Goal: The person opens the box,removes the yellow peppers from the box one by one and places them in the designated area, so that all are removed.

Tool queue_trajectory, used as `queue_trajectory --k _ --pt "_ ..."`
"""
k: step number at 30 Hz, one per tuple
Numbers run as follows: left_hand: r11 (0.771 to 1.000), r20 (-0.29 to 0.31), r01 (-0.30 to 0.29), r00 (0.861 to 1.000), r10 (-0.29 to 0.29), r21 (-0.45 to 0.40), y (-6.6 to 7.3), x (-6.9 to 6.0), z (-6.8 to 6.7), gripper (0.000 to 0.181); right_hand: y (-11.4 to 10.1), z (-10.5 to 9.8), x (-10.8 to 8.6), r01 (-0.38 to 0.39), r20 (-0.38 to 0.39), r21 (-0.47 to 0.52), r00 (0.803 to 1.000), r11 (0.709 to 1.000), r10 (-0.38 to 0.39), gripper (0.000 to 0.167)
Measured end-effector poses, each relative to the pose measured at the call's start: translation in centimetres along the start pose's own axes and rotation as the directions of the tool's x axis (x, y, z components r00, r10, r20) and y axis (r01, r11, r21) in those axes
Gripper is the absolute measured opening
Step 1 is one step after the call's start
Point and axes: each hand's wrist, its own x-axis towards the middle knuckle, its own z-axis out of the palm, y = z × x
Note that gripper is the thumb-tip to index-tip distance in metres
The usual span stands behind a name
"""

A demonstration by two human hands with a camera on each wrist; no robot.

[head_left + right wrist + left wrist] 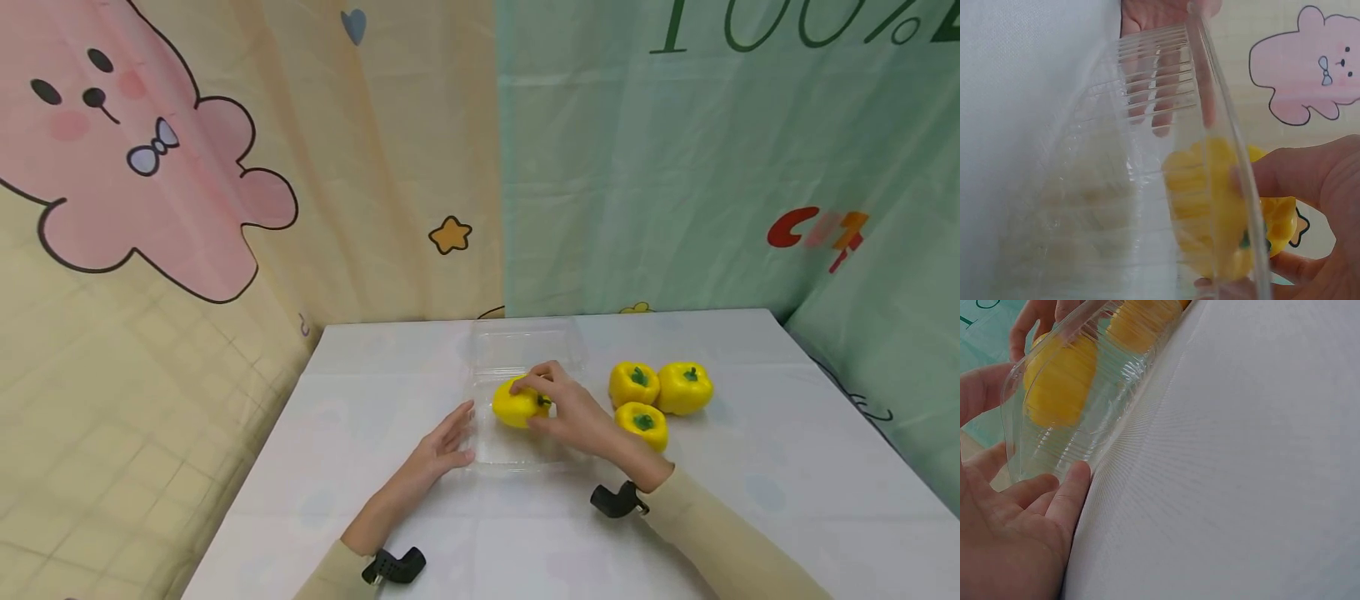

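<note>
My right hand (577, 417) grips a yellow bell pepper (513, 404), fingers over its top and thumb at its near side. The pepper lies on its side, its green stem toward the right. It is inside the base of a clear plastic clamshell box (495, 452), seen through the ribbed wall in both wrist views. Against the left wall of the box my left hand (438, 446) rests with fingers extended. In the left wrist view, its thumb and fingers (1072, 497) spread along that wall.
To the right of the box stand three more yellow bell peppers (637, 383), grouped close together with stems up. The box's transparent lid (525, 343) lies open toward the back. A white cloth (517, 542) covers the table, and printed curtains (405, 167) hang behind.
</note>
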Motion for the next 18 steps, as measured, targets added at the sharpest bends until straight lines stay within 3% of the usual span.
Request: queue_trajectory --k 18 --pt "1.000 0.004 -0.016 1.000 0.016 -0.013 -0.1 -0.1 -0.1 0.075 -0.8 -1.8 -0.3 0.008 -0.038 0.005 0.999 1.000 -0.008 0.048"
